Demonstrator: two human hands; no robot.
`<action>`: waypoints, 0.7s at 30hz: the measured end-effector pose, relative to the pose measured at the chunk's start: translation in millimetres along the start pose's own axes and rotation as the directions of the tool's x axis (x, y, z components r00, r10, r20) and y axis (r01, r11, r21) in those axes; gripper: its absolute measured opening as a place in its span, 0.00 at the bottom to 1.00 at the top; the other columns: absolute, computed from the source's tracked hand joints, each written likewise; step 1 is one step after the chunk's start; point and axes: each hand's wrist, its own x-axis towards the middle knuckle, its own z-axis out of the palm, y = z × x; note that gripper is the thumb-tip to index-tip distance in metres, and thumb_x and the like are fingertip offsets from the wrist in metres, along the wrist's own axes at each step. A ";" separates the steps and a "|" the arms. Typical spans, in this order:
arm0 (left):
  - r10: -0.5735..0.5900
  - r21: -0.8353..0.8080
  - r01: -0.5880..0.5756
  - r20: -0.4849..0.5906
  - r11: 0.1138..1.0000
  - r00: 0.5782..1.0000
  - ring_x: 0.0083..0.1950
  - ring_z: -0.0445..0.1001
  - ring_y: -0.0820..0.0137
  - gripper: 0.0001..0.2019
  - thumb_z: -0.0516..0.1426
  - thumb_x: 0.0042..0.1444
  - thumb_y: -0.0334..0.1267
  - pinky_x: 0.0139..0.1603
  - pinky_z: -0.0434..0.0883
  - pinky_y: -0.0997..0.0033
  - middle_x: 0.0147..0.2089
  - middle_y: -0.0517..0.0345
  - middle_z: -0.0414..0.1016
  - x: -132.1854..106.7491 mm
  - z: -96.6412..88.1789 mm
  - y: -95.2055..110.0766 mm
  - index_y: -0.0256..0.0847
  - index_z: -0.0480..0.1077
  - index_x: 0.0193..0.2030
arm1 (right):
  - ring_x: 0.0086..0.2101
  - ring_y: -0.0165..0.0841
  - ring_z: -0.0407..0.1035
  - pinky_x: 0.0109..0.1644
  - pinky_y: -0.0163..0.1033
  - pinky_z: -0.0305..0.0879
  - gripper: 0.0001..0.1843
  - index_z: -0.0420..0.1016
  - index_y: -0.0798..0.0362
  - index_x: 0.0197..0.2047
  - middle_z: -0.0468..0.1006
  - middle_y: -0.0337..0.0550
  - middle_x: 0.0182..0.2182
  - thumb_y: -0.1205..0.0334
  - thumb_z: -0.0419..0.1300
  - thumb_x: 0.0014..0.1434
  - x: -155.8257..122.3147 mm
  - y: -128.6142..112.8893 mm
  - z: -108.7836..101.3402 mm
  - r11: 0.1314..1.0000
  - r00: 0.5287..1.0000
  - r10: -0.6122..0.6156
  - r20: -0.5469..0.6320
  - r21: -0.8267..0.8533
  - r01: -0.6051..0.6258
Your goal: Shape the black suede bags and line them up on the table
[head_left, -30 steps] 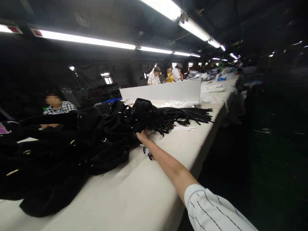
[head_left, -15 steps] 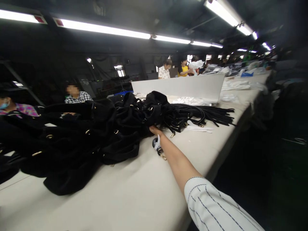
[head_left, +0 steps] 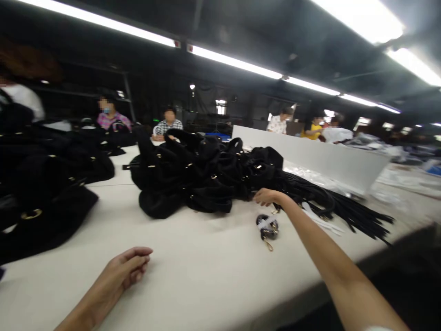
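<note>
My left hand (head_left: 126, 270) is over the pale tabletop (head_left: 193, 271) at the lower left, its fingers loosely bent and apart with nothing in them. Farther off, my right hand (head_left: 266, 196) reaches to the right edge of a heap of black fabric bags (head_left: 193, 177) with gold-coloured rings. Its fingers hang loosely bent beside the nearest bag; I cannot tell whether they touch it. Just below that hand lies a coiled black strap (head_left: 268, 226) with a white band around it and a gold-coloured snap hook (head_left: 268, 246).
More black bags (head_left: 51, 188) are piled at the left. Many long black straps (head_left: 351, 209) fan out at the right, beside white strips (head_left: 320, 219). A white upright panel (head_left: 310, 154) stands behind them, with clear plastic near its foot. Several people are at work across the table.
The view has swung left, bringing my left hand and the left bag pile into sight. My right hand stays near the heap's right edge, and the coiled strap now shows apart from my arm.
</note>
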 end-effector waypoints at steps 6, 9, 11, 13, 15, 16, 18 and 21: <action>0.206 0.307 -0.213 0.055 0.928 0.977 0.30 0.69 0.72 0.09 0.58 0.50 0.37 0.30 0.67 0.76 0.29 0.59 0.72 49.3 -21.1 50.4 0.38 0.75 0.36 | 0.48 0.44 0.77 0.56 0.49 0.74 0.29 0.77 0.53 0.58 0.80 0.53 0.50 0.46 0.67 0.58 4.5 -87.2 -20.3 0.855 0.846 -0.431 0.314 0.442 0.271; 0.282 0.427 -0.272 0.041 0.862 0.958 0.28 0.69 0.70 0.10 0.54 0.47 0.35 0.27 0.67 0.73 0.27 0.60 0.72 101.5 -38.0 60.9 0.39 0.75 0.34 | 0.43 0.43 0.78 0.53 0.51 0.76 0.23 0.81 0.51 0.51 0.83 0.50 0.44 0.46 0.68 0.58 12.8 -157.7 -0.4 0.747 0.813 -0.569 0.120 0.489 0.451; 0.305 0.484 -0.276 0.021 0.830 0.952 0.26 0.69 0.70 0.11 0.52 0.46 0.34 0.27 0.66 0.72 0.26 0.60 0.72 139.5 -50.8 62.7 0.40 0.75 0.33 | 0.40 0.41 0.79 0.49 0.49 0.78 0.18 0.82 0.48 0.49 0.83 0.46 0.42 0.49 0.67 0.59 20.5 -212.9 18.4 0.627 0.744 -0.662 -0.088 0.479 0.614; 0.316 0.524 -0.250 -0.039 0.814 0.948 0.26 0.69 0.69 0.11 0.50 0.45 0.32 0.29 0.66 0.70 0.25 0.60 0.72 174.0 -64.1 63.3 0.40 0.74 0.30 | 0.37 0.37 0.79 0.45 0.46 0.78 0.13 0.82 0.46 0.48 0.83 0.44 0.41 0.54 0.67 0.60 30.9 -268.4 35.7 0.479 0.623 -0.726 -0.292 0.436 0.762; 0.344 0.558 -0.222 -0.123 0.800 0.931 0.29 0.71 0.67 0.11 0.49 0.45 0.32 0.35 0.67 0.67 0.26 0.57 0.74 200.8 -77.5 64.5 0.40 0.73 0.28 | 0.36 0.35 0.79 0.43 0.44 0.79 0.11 0.82 0.46 0.47 0.83 0.43 0.41 0.58 0.67 0.61 46.4 -318.5 48.2 0.375 0.509 -0.753 -0.416 0.365 0.852; 0.363 0.574 -0.212 -0.162 0.791 0.918 0.32 0.73 0.66 0.12 0.49 0.46 0.32 0.38 0.68 0.66 0.29 0.56 0.75 210.7 -84.3 65.4 0.41 0.73 0.29 | 0.36 0.35 0.78 0.43 0.44 0.79 0.11 0.82 0.47 0.47 0.83 0.43 0.41 0.59 0.66 0.61 56.9 -340.3 52.4 0.350 0.467 -0.766 -0.442 0.324 0.879; 0.394 0.595 -0.200 -0.216 0.779 0.893 0.38 0.74 0.63 0.12 0.48 0.48 0.33 0.44 0.67 0.63 0.33 0.55 0.77 224.7 -97.5 66.6 0.41 0.73 0.30 | 0.38 0.36 0.78 0.45 0.44 0.78 0.11 0.82 0.48 0.48 0.83 0.43 0.43 0.59 0.65 0.62 84.3 -377.0 58.3 0.345 0.416 -0.803 -0.426 0.235 0.909; 0.402 0.599 -0.182 -0.256 0.780 0.879 0.40 0.74 0.61 0.11 0.48 0.51 0.35 0.46 0.67 0.61 0.35 0.54 0.77 235.7 -113.4 62.7 0.42 0.72 0.30 | 0.46 0.38 0.76 0.49 0.44 0.75 0.11 0.81 0.50 0.48 0.81 0.44 0.47 0.61 0.62 0.64 135.7 -418.2 67.6 0.387 0.407 -0.868 -0.283 0.129 0.913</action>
